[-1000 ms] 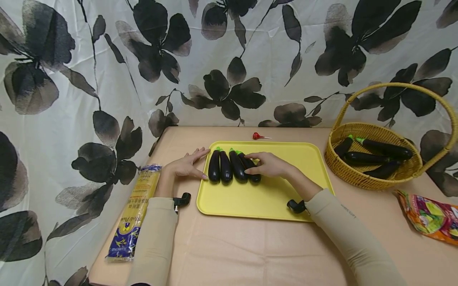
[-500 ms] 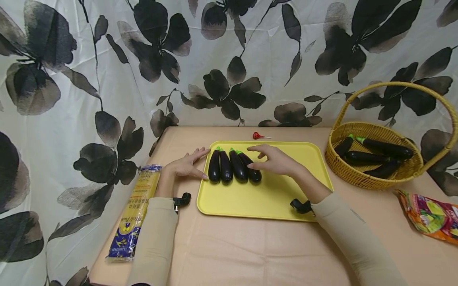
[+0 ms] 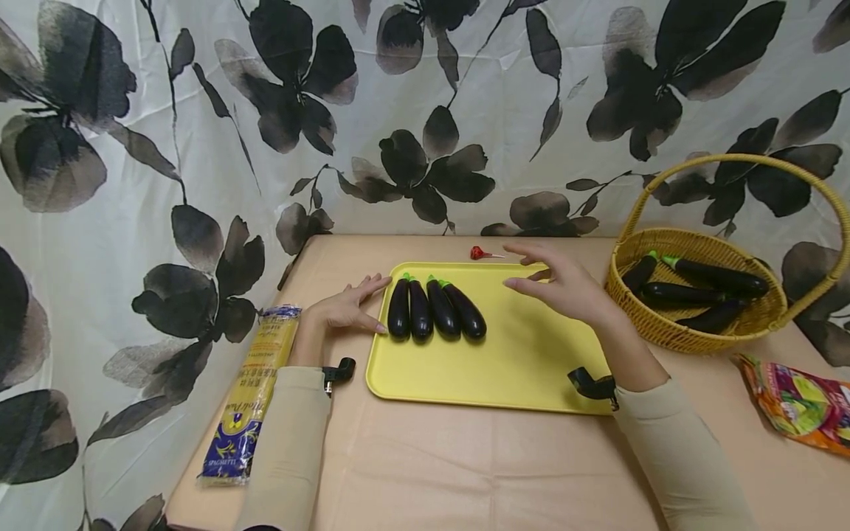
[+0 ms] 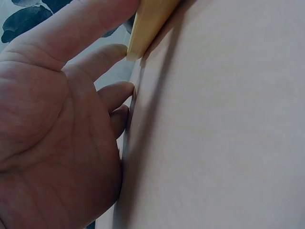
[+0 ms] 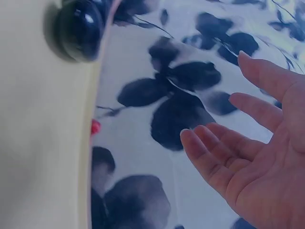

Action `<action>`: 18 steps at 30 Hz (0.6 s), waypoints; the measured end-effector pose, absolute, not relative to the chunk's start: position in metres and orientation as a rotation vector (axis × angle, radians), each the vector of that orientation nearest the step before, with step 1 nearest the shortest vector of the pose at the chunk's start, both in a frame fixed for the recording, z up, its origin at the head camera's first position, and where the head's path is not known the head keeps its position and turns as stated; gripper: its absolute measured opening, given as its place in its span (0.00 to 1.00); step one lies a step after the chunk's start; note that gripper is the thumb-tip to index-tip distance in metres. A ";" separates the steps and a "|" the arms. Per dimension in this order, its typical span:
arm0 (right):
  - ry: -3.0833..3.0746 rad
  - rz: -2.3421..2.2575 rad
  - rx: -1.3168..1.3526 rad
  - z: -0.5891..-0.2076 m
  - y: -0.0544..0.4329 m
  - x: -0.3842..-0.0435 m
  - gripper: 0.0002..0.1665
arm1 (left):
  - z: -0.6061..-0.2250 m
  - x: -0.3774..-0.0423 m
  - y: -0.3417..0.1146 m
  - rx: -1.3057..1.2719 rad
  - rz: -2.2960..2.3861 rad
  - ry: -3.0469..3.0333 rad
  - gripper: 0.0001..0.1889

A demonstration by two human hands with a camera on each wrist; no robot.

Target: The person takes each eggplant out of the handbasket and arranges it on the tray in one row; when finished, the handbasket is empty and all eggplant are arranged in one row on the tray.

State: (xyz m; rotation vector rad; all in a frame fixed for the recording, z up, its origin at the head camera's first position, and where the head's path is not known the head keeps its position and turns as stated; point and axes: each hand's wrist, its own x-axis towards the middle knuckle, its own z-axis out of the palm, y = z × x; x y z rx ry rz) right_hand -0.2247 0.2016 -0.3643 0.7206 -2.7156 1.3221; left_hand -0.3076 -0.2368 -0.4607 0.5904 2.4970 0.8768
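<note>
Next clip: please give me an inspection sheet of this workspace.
Surface: pale peach table, faintly creased.
Job's things: yellow tray with four eggplants side by side toward its left; basket to its right, at least four more eggplants inside.
Clutter: spaghetti pack at left, colourful bag at right, small red item behind the tray.
Hands: left hand touches the tray's left edge; right hand, holding nothing, above the tray.
Cables: nothing seen.
Surroundings: floral sheet behind.
</note>
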 end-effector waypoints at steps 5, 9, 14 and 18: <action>-2.658 1.339 0.609 -0.360 0.225 -0.221 0.34 | -0.461 -0.309 -0.236 0.598 0.863 2.502 0.64; -2.630 1.301 0.508 -0.356 0.244 -0.218 0.33 | -0.461 -0.309 -0.236 0.596 0.860 2.503 0.64; -2.635 1.220 0.390 -0.355 0.269 -0.218 0.34 | -0.463 -0.308 -0.236 0.593 0.872 2.503 0.65; -2.648 1.150 0.285 -0.357 0.290 -0.219 0.35 | -0.463 -0.308 -0.235 0.599 0.884 2.501 0.65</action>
